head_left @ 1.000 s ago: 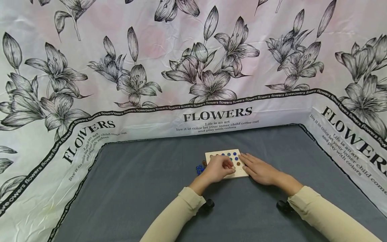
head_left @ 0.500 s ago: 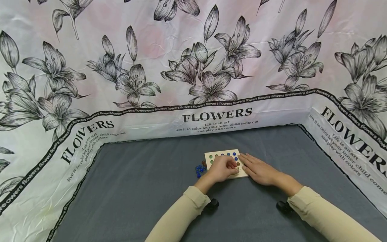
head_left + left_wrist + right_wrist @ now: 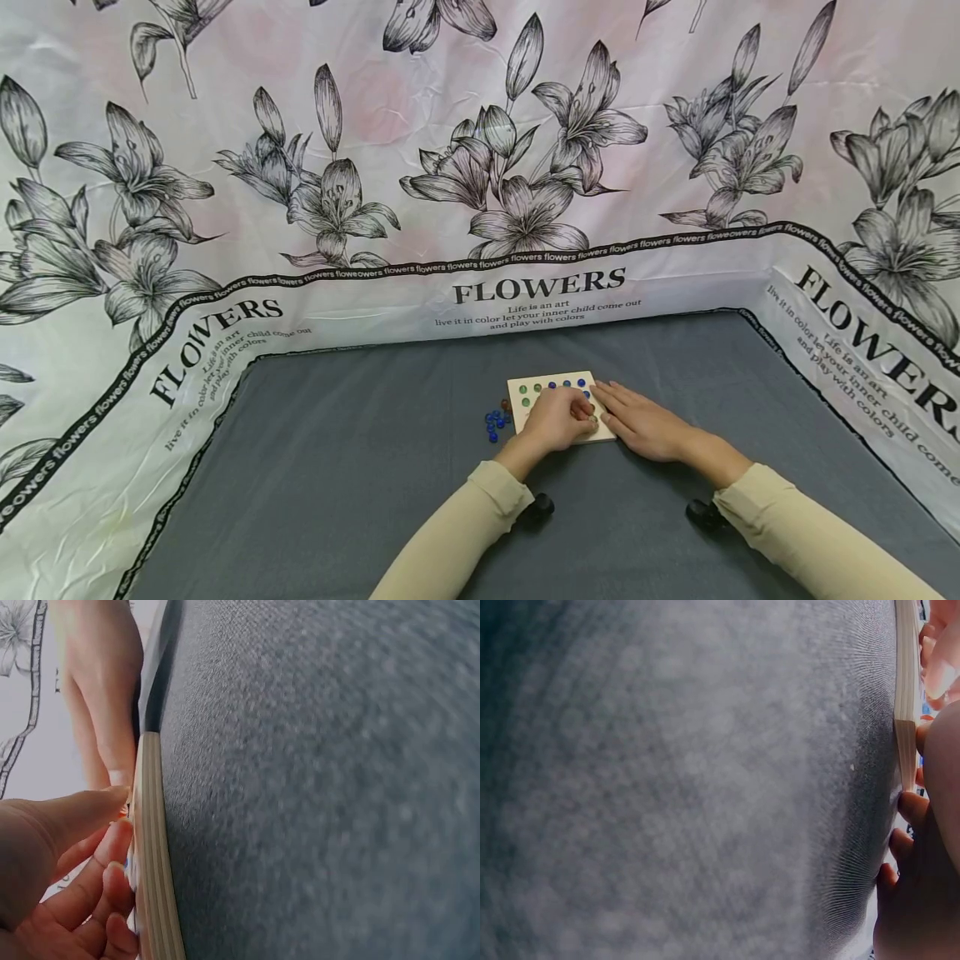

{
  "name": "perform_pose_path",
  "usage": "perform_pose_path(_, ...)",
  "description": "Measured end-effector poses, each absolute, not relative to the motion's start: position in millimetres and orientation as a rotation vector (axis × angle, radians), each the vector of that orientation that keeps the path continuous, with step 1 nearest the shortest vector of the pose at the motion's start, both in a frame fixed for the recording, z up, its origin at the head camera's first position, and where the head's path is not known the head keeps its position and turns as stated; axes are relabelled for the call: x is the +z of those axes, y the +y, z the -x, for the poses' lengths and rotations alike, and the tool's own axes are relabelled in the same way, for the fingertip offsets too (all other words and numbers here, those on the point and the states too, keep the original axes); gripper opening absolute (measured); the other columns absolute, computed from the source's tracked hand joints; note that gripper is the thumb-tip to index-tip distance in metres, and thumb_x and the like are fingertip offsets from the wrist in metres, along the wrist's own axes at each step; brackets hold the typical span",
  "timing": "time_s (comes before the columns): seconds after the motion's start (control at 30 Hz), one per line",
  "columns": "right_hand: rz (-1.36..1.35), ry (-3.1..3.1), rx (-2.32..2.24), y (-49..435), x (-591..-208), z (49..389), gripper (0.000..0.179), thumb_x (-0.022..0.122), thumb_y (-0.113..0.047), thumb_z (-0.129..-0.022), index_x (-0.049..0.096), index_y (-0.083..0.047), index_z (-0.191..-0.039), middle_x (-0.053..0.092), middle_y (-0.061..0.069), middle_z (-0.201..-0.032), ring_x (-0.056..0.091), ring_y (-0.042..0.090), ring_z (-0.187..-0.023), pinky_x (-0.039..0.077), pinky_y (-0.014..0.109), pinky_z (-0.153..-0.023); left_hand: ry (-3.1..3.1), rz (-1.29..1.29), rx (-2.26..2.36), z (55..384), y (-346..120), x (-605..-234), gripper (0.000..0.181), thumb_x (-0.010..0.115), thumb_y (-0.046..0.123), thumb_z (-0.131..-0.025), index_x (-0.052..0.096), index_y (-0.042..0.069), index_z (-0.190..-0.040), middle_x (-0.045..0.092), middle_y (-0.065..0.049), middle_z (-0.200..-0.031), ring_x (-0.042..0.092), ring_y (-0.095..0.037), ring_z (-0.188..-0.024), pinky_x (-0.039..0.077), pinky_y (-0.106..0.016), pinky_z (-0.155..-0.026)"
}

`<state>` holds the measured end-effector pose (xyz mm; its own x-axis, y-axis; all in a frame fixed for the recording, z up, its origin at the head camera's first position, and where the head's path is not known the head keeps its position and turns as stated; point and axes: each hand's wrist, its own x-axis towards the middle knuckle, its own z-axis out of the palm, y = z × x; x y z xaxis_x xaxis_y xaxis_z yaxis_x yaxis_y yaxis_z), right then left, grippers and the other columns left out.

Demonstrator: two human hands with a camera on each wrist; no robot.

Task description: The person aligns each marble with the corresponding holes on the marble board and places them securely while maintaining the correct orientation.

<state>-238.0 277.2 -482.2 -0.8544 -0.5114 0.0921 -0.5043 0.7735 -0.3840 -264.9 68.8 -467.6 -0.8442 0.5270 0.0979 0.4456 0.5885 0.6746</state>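
Grey cloth (image 3: 337,458) is shown in the head view, with a pale wooden board (image 3: 603,433) laid on it. By the left hand (image 3: 555,418), a small pale marble (image 3: 593,419) is pinched at the board's near right part; the right hand (image 3: 645,425) is laid flat, fingers extended, along its right edge. Blue marbles (image 3: 492,428) are gathered just left of the board. In the left wrist view, the left thumb and forefinger are brought together at the board's face. In the right wrist view, the board's layered side is seen beside both hands.
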Motion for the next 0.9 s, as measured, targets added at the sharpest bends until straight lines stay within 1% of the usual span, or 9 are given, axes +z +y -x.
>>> perform_pose_path(0.23, 0.787, 2.927, -0.623, 277.7, -488.2, 239.8, 0.054, 0.041, -0.028, -0.112, 0.034, -0.003, -0.159, 0.031, 0.019, -0.164, 0.025, 0.045, -0.151, 0.025, 0.06, -0.118, 2.775, -0.81, 0.99, 259.8, 71.8, -465.8, 0.009, 0.081, 0.021, -0.089, 0.076, 0.015, -0.091, 0.068, 0.009, -0.077, 0.054, -0.001, -0.062, 0.043, -0.018, -0.059)
perform_pose_path(0.43, 0.783, 2.926, -0.622, 277.9, -490.6, 238.6, 0.054, 0.042, -0.029, -0.112, 0.033, -0.003, -0.159, 0.03, 0.019, -0.165, 0.025, 0.044, -0.151, 0.024, 0.06, -0.119, 2.796, -0.814, 0.955, 257.2, 71.9, -466.4, 0.01, 0.082, 0.024, -0.089, 0.076, 0.016, -0.091, 0.065, 0.012, -0.075, 0.053, 0.0, -0.063, 0.043, -0.02, -0.063)
perform_pose_path(0.53, 0.785, 2.926, -0.623, 278.3, -491.8, 238.3, 0.054, 0.042, -0.029, -0.112, 0.033, -0.003, -0.159, 0.03, 0.019, -0.165, 0.024, 0.045, -0.151, 0.024, 0.06, -0.118, 2.783, -0.834, 0.957, 257.6, 70.7, -467.8, 0.011, 0.082, 0.024, -0.09, 0.076, 0.016, -0.094, 0.066, 0.012, -0.077, 0.054, 0.001, -0.064, 0.044, -0.02, -0.065)
perform_pose_path(0.63, 0.787, 2.928, -0.619, 278.5, -492.9, 238.0, 0.054, 0.042, -0.028, -0.112, 0.033, -0.003, -0.159, 0.029, 0.019, -0.165, 0.024, 0.045, -0.151, 0.024, 0.061, -0.118, 2.739, -0.879, 0.984, 258.7, 68.0, -469.3, 0.014, 0.081, 0.023, -0.09, 0.076, 0.013, -0.099, 0.068, 0.009, -0.081, 0.055, 0.001, -0.066, 0.045, -0.018, -0.066)
perform_pose_path(0.73, 0.794, 2.93, -0.609, 278.7, -493.7, 237.8, 0.054, 0.041, -0.028, -0.112, 0.032, -0.003, -0.159, 0.029, 0.019, -0.165, 0.025, 0.045, -0.151, 0.025, 0.061, -0.118, 2.661, -0.945, 1.051, 258.9, 62.0, -468.1, 0.019, 0.08, 0.021, -0.092, 0.075, 0.01, -0.106, 0.07, 0.004, -0.088, 0.057, 0.0, -0.068, 0.047, -0.019, -0.066)
perform_pose_path(0.8, 0.795, 2.928, -0.607, 278.8, -493.7, 237.7, 0.054, 0.041, -0.028, -0.112, 0.032, -0.003, -0.159, 0.029, 0.019, -0.165, 0.025, 0.045, -0.151, 0.025, 0.061, -0.118, 2.614, -0.988, 1.087, 258.4, 55.7, -464.3, 0.022, 0.078, 0.021, -0.093, 0.074, 0.009, -0.111, 0.071, 0.0, -0.093, 0.058, -0.001, -0.069, 0.048, -0.02, -0.067)
perform_pose_path(0.9, 0.795, 2.927, -0.603, 279.3, -493.8, 237.6, 0.054, 0.041, -0.028, -0.112, 0.032, -0.003, -0.16, 0.029, 0.019, -0.165, 0.024, 0.045, -0.151, 0.025, 0.061, -0.118, 2.577, -1.037, 1.115, 257.7, 45.3, -456.0, 0.027, 0.077, 0.022, -0.094, 0.073, 0.007, -0.117, 0.071, -0.003, -0.1, 0.059, -0.002, -0.071, 0.049, -0.019, -0.067)
